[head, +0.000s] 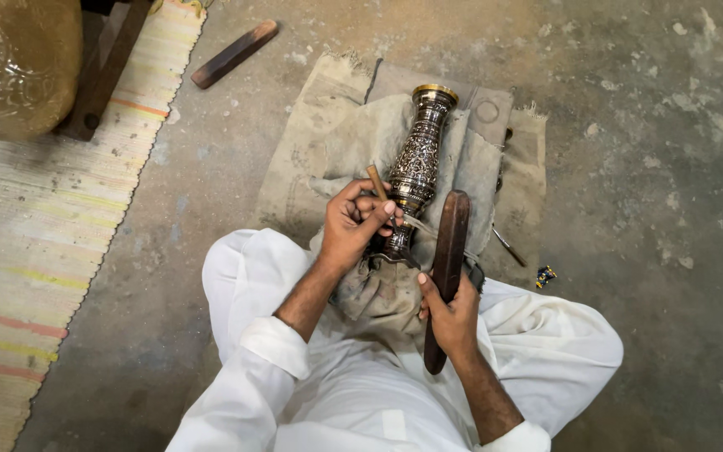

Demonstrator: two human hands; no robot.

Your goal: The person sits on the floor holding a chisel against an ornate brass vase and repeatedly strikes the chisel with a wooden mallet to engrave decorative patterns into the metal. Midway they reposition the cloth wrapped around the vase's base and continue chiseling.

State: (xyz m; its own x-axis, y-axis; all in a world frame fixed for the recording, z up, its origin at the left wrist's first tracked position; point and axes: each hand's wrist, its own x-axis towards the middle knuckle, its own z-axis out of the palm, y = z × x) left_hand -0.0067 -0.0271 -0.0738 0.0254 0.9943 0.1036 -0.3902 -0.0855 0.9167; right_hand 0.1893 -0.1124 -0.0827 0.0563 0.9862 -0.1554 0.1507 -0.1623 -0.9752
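The left hand (353, 224) is closing its fingers around a thin brown rod-like tool (376, 181), pressing its lower end, probably the tip, against the tall dark engraved metal vase with a brass rim (416, 163); the vase is lying tilted across a crumpled beige sackcloth (328, 142) on the grey concrete floor (646, 167), its base toward the lap; the right hand (452, 314) is wrapping firmly round a long dark wooden mallet-like stick (448, 251), just beside the vase.
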